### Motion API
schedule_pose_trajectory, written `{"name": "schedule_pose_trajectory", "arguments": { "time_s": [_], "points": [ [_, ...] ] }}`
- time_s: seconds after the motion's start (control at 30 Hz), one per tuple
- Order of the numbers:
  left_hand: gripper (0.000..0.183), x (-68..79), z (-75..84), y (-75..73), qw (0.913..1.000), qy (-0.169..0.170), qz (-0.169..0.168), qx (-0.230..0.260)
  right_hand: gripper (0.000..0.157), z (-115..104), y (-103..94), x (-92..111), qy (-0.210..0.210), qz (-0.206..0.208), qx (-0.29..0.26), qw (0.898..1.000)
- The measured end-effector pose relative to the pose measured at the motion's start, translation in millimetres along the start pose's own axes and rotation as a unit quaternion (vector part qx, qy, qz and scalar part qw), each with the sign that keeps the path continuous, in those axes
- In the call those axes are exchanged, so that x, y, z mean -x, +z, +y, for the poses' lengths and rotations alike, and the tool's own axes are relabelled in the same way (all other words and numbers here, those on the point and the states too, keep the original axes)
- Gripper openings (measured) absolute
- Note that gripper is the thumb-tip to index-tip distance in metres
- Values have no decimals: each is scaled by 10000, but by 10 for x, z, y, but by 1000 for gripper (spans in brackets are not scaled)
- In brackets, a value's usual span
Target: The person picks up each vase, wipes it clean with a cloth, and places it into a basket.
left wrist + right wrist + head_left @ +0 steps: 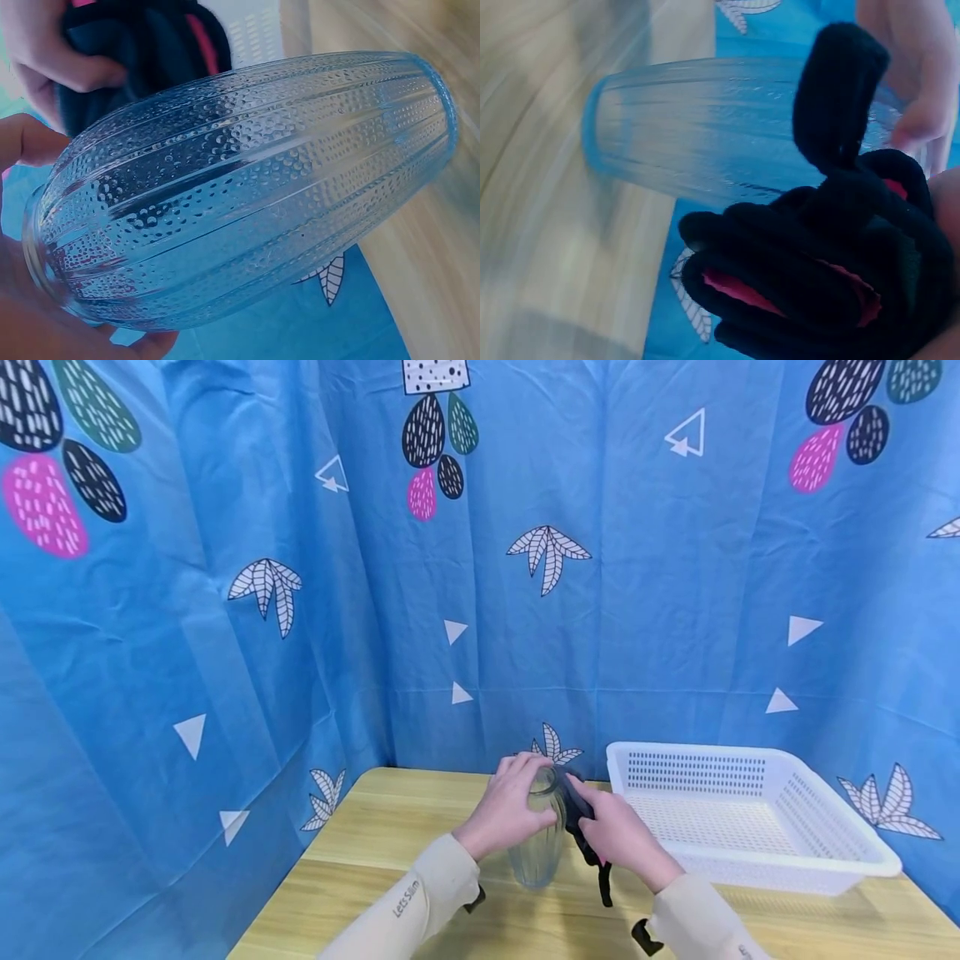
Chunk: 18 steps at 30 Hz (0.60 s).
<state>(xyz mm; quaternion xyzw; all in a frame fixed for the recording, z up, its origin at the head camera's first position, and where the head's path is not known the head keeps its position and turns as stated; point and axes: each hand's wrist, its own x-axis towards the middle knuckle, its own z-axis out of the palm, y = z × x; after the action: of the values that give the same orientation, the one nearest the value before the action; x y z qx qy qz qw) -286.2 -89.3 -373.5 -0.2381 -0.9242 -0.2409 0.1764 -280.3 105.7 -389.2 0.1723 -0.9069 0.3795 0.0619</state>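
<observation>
My left hand (pixel 517 802) grips a clear ribbed glass vase (pixel 537 858) near its rim, thumb and fingers curled round the neck. The vase is roughly upright, its base low over the wooden table. In the left wrist view, the glass (pixel 255 195) shows rows of raised dots between ribs. My right hand (pixel 626 833) holds a folded black fabric item (pixel 576 810) with pink lining, close beside the vase. One dark strap of it hangs down. In the right wrist view, this bundle (pixel 780 262) overlaps the upper part of the vase; its exact kind is hidden by the folds.
A white perforated plastic basket (pixel 750 856) stands at the right of the wooden table (pixel 405 827), just beyond my right hand. A blue patterned curtain (pixel 637 610) hangs behind the table and along its left side.
</observation>
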Motion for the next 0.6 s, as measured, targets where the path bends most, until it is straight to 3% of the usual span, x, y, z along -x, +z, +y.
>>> {"name": "schedule_pose_trajectory", "arguments": {
  "time_s": [0.43, 0.6],
  "points": [
    [62, 12, -27, 61, 10000, 2, 0, 69, 62, 301, 310, 65, 237, -1146, 383, 9924],
    [65, -47, -42, -12, 9995, -242, -20, 221, 62, 303, 312, -16, 162, -1139, 472, 9922]
  ]
}}
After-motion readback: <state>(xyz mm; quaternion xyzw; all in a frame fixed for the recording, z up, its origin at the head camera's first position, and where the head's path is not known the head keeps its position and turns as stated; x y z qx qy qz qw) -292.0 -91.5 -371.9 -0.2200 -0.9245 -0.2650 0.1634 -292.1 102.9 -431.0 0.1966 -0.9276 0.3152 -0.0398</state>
